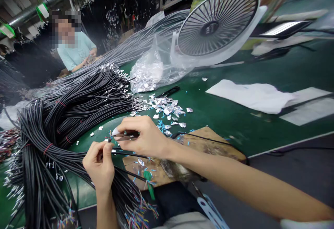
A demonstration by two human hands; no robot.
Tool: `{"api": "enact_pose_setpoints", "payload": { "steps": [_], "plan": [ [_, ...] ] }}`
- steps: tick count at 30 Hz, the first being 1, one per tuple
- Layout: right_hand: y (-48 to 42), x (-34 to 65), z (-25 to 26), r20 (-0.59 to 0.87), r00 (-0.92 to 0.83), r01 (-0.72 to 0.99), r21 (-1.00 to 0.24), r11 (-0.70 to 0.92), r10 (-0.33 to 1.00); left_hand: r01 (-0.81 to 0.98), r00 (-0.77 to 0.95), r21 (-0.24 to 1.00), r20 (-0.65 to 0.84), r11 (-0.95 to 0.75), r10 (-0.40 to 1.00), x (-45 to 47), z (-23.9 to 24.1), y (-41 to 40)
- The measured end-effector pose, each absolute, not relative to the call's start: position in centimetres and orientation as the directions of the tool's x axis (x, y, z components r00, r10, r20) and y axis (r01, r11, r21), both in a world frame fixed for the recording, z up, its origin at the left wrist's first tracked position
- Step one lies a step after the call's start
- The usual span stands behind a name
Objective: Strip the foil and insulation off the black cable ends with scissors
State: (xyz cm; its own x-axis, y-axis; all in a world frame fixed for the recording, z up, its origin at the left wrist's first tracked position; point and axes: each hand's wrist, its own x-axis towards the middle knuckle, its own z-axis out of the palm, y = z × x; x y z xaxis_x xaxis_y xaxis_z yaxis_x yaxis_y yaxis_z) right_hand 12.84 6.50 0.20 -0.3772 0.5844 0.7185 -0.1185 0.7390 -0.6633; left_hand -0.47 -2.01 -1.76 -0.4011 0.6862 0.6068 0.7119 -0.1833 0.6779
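Note:
My left hand (pixel 100 164) is closed in a pinch on the end of a black cable (pixel 109 139), whose thin coloured wires fan out at the tip. Just above it, my right hand (pixel 143 137) grips dark tweezers (pixel 127 136), their points at those wires. A white cover (pixel 115 131) sits on a fingertip of this hand. Below my hands, a bundle of black cables (pixel 122 183) runs toward me, ending in bare coloured wires (pixel 138 211). Under my right wrist lies a worn wooden board (pixel 206 138) strewn with blue scraps.
More tied black cables (pixel 86 107) pile up at left. Foil scraps (pixel 167 107), a dark pen-like tool (pixel 168 92) and a plastic bag (pixel 153 71) lie beyond my hands. A fan (pixel 216 24) stands behind, with white sheets (pixel 250 95) at right. Another person (pixel 74 46) sits across the table.

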Motion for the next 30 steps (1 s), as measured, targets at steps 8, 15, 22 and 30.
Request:
{"api": "enact_pose_setpoints", "payload": {
  "steps": [8, 15, 22, 30],
  "plan": [
    [6.5, 13.1, 0.0, 0.763, -0.383, -0.088, -0.591, 0.802, 0.520, 0.674, -0.410, 0.712, 0.583, -0.198, 0.702, -0.6, -2.1, -2.0],
    [6.5, 12.8, 0.6, 0.468, -0.526, -0.092, -0.861, 0.500, 0.710, 0.712, -0.358, 0.668, 0.609, -0.215, 0.708, -0.6, -2.1, -2.1],
    [7.1, 13.0, 1.1, 0.245, -0.717, -0.286, -0.957, 0.045, 0.653, 0.775, -0.260, 0.584, 0.644, -0.242, 0.720, -0.7, -1.5, -2.0],
    [7.1, 13.1, 0.6, 0.323, -0.726, -0.439, -0.897, -0.047, 0.607, 0.789, -0.268, 0.576, 0.638, -0.216, 0.722, -0.6, -1.4, -1.9]
  ]
}}
